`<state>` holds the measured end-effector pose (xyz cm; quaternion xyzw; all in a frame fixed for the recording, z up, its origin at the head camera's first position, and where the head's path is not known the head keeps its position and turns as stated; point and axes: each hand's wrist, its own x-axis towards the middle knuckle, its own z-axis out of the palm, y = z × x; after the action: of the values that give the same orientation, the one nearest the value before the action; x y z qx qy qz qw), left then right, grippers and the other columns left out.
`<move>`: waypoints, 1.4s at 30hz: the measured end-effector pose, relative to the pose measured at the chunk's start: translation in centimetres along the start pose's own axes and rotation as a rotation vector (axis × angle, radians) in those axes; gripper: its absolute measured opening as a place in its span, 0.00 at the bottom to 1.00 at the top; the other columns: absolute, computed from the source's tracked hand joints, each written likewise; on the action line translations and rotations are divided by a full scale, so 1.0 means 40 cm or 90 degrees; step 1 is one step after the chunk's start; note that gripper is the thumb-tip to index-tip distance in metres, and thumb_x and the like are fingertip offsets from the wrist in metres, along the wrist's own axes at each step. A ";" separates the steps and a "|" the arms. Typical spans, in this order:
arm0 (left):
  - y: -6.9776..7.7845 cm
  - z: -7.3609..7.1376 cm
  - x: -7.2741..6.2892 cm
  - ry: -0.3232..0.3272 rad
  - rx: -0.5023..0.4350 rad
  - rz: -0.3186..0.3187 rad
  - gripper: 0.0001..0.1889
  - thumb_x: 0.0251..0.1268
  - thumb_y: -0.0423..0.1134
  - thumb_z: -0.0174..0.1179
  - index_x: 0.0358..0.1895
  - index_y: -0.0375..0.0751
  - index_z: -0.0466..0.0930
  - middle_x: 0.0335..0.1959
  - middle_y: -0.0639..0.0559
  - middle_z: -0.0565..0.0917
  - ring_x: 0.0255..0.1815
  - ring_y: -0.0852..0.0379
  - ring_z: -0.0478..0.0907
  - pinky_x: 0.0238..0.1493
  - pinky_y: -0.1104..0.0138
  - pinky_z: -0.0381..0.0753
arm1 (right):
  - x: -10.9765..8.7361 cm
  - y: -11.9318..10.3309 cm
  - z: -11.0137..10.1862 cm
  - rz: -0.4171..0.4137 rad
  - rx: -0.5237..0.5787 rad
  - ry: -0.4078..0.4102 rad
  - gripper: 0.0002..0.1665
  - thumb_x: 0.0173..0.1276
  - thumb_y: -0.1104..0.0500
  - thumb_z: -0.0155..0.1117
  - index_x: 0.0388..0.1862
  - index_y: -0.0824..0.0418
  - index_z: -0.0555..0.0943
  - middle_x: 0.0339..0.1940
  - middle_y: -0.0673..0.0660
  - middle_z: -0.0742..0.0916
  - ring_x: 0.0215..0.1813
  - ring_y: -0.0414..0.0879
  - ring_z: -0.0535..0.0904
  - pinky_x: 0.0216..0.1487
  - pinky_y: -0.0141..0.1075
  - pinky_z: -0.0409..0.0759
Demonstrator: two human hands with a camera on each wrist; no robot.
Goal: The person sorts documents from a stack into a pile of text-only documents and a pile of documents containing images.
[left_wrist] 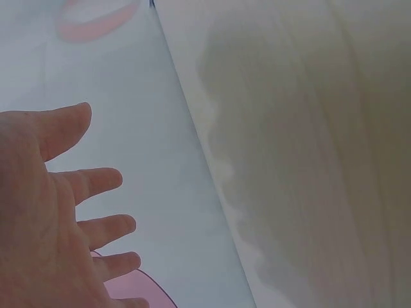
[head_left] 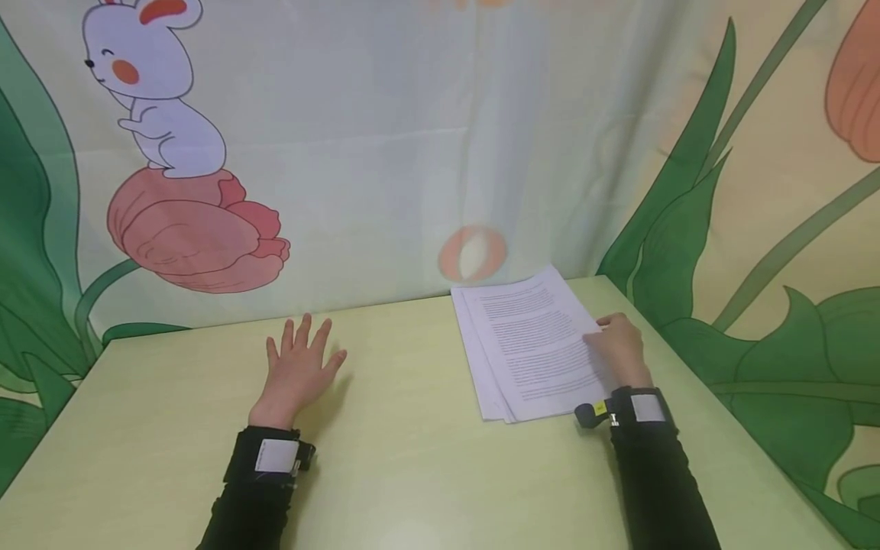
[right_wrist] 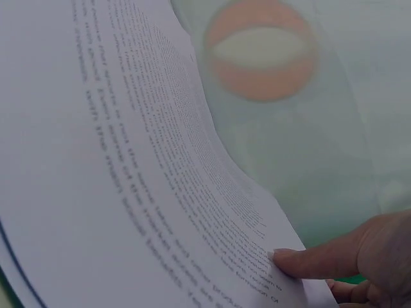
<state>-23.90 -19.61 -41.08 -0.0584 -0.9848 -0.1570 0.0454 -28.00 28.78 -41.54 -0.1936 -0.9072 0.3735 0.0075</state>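
Printed sheets of paper [head_left: 532,347] lie in a slightly fanned stack on the right part of the table. My right hand [head_left: 619,347] pinches their right edge, thumb on the printed face and fingers beneath. In the right wrist view the top sheet [right_wrist: 148,167] bends upward in a curve toward the thumb [right_wrist: 308,260]. My left hand [head_left: 296,374] is held above the left part of the table, fingers spread and holding nothing. The left wrist view shows that hand [left_wrist: 38,212] with straight fingers, its shadow falling on the tabletop.
The pale wooden table [head_left: 412,458] meets a printed curtain [head_left: 357,153] at its back edge. A second leaf-patterned curtain [head_left: 791,229] runs along the right side. Black straps with small cameras [head_left: 591,415] sit on both wrists.
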 end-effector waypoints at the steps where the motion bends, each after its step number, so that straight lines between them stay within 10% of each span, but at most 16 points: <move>1: -0.001 0.000 -0.001 0.000 0.001 0.000 0.35 0.71 0.54 0.46 0.74 0.39 0.51 0.75 0.30 0.45 0.74 0.28 0.34 0.66 0.31 0.29 | 0.000 -0.001 -0.002 0.003 -0.001 -0.005 0.29 0.69 0.58 0.54 0.66 0.70 0.66 0.59 0.72 0.75 0.53 0.61 0.72 0.50 0.52 0.72; 23: 0.000 0.000 0.002 0.006 0.001 0.011 0.36 0.71 0.54 0.46 0.72 0.32 0.52 0.74 0.30 0.48 0.75 0.31 0.40 0.68 0.33 0.35 | -0.070 -0.094 -0.103 -0.010 0.024 -0.067 0.34 0.73 0.51 0.49 0.71 0.68 0.61 0.67 0.72 0.69 0.58 0.62 0.68 0.57 0.55 0.69; 32: 0.067 0.023 0.015 0.016 -0.153 0.079 0.33 0.70 0.48 0.52 0.69 0.27 0.59 0.67 0.30 0.66 0.70 0.34 0.60 0.70 0.45 0.58 | -0.107 -0.170 -0.033 -0.030 0.064 -0.112 0.34 0.74 0.50 0.49 0.72 0.66 0.59 0.71 0.69 0.66 0.66 0.63 0.65 0.67 0.60 0.61; 42: 0.102 0.002 0.003 0.006 -0.236 0.072 0.30 0.72 0.50 0.47 0.68 0.31 0.62 0.67 0.35 0.69 0.70 0.39 0.63 0.69 0.48 0.62 | -0.142 -0.246 0.068 -0.046 0.100 -0.134 0.31 0.73 0.53 0.52 0.70 0.64 0.63 0.69 0.66 0.70 0.62 0.60 0.70 0.67 0.54 0.65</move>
<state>-23.49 -15.73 -39.90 -0.1204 -0.9338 -0.3335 0.0476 -26.59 18.57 -36.08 -0.1195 -0.8773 0.4611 -0.0591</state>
